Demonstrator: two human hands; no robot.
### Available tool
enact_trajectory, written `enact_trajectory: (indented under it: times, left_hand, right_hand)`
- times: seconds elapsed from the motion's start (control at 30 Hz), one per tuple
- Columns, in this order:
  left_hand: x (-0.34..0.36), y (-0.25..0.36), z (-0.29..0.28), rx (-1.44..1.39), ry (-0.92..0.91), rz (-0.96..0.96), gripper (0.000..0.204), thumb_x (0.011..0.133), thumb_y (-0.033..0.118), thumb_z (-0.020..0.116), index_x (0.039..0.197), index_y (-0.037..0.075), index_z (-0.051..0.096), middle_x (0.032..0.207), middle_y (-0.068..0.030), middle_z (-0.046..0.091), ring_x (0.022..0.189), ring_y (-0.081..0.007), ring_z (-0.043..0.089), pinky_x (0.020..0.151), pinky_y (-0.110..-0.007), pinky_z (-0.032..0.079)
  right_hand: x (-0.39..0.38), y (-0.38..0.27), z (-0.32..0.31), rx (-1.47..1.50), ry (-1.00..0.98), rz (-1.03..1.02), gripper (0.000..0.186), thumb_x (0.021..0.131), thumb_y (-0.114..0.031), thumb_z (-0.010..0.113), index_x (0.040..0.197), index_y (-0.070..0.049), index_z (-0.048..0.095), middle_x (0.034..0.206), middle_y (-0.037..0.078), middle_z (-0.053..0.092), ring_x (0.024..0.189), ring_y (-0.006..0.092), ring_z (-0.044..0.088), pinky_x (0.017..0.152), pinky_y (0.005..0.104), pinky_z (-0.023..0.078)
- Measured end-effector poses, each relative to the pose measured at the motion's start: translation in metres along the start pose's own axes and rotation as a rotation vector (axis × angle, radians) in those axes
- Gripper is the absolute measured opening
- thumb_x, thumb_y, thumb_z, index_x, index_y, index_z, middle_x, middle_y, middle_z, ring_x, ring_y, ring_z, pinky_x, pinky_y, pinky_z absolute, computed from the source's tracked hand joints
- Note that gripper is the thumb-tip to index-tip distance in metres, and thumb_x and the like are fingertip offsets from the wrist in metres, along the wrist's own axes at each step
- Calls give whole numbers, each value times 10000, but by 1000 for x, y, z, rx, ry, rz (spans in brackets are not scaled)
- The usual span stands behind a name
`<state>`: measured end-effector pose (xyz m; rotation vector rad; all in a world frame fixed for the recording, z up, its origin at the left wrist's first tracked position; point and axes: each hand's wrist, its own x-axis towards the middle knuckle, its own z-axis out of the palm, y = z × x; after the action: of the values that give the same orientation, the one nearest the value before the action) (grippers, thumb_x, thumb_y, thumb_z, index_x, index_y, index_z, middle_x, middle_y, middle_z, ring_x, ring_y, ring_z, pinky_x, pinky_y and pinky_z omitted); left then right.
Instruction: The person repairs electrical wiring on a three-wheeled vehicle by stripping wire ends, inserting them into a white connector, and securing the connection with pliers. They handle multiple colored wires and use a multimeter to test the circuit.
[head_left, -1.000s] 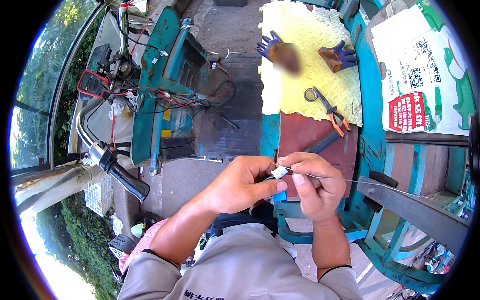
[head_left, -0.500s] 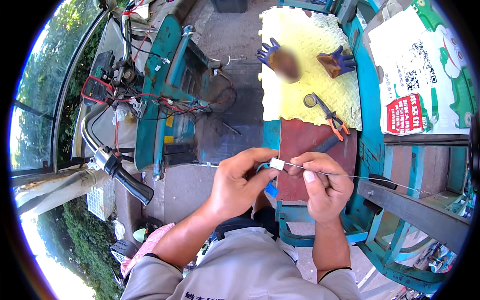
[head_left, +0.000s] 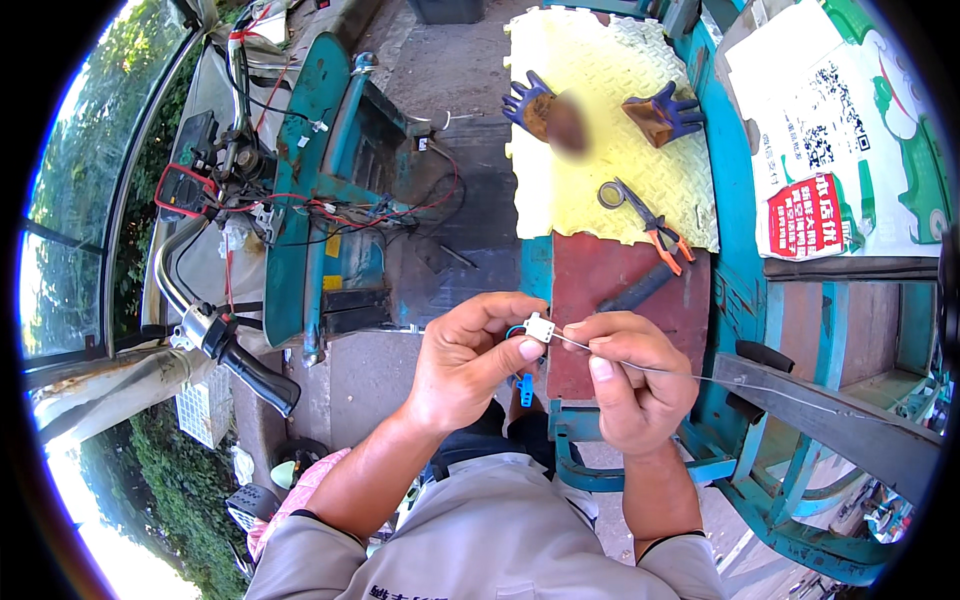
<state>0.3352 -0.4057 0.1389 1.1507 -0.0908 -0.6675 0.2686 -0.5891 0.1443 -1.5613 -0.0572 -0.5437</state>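
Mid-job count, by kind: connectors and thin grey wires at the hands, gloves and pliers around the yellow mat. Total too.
Connectors: 2 (white connector, blue connector)
Thin grey wire: 1
Gloves: 2 (one glove, other glove)
Pliers: 1
Total: 6

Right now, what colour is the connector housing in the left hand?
The connector housing is white; best seen in head view.

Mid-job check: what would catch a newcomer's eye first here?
Probably the bright yellow foam mat, right of centre at the top, bearing blue-and-brown work gloves, with orange-handled pliers at its near edge. Lower, near the centre, the left hand pinches a white connector, the right hand a thin metal wire. A chrome handlebar curves at left.
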Motion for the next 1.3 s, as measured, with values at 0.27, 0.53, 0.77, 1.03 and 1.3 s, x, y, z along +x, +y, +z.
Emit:
enact_trajectory:
  times: [0.27,0.53,0.77,1.03,1.3]
  left_hand:
    - [1,-5,-2,-37,-16,-5,316,975,-4,700,1284,-16,636,1108,-101,717,907,-128,686,749,-290,594]
    - [-1,-2,5,37,17,-12,318,972,-10,710,1284,-29,657,1119,-88,735,949,-93,674,798,-258,575]
    - [-5,-9,8,99,31,35,299,981,-26,694,1278,-40,664,1114,-95,740,938,-88,670,801,-255,575]
    - [-3,2,17,266,68,14,299,975,11,718,1270,-22,681,1031,-58,746,846,-60,649,718,-235,543]
    - [-7,1,2,431,117,18,337,933,-57,720,1266,-26,677,1068,-74,720,867,-90,662,735,-247,549]
  right_hand:
    - [1,-3,-2,-64,-32,4,205,862,145,650,1038,42,670,1061,242,738,869,247,743,706,309,592]
    - [3,-3,-1,-137,-31,-28,176,876,130,660,1025,38,674,1046,225,743,857,255,749,708,320,599]
    - [2,-1,-4,-74,-38,18,152,908,107,640,1037,43,688,1046,214,744,847,231,744,730,312,604]
    - [-5,-3,-3,38,46,28,178,902,129,600,1051,51,659,1061,246,725,817,230,742,706,326,612]
    - [-3,5,2,104,98,78,222,942,108,524,1131,68,633,1060,245,692,765,203,728,706,313,616]
